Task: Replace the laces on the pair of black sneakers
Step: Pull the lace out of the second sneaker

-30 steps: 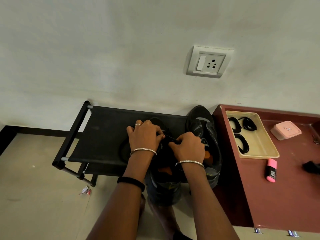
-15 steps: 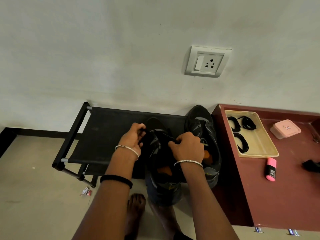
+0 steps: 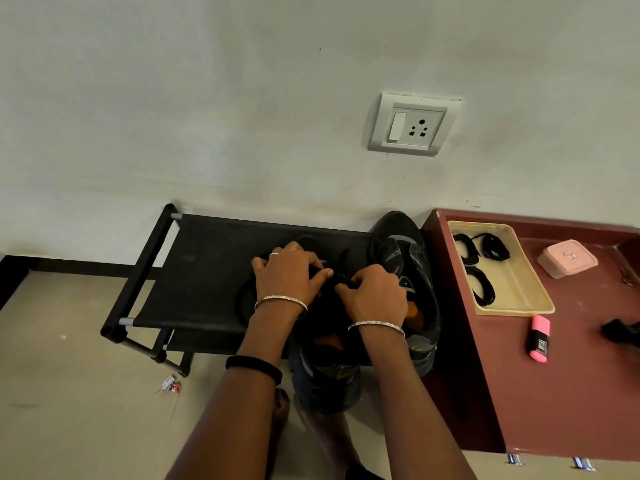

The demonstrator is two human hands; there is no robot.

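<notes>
A black rack (image 3: 207, 271) spreads beneath and to the left of the grip, and a maroon table (image 3: 554, 393) stands well to its right. The near sneaker (image 3: 325, 379) sits directly under the grip, and the second sneaker (image 3: 405, 251) is just to the right of it. Both forearms reach forward with the wrists bent down. The left hand (image 3: 291, 275) arches over the near sneaker's front, thumb and forefinger pinching a black lace (image 3: 342, 278). The right hand (image 3: 377, 296), knuckles up and fingers curled, pinches the same lace, its fingertips almost meeting the left's.
</notes>
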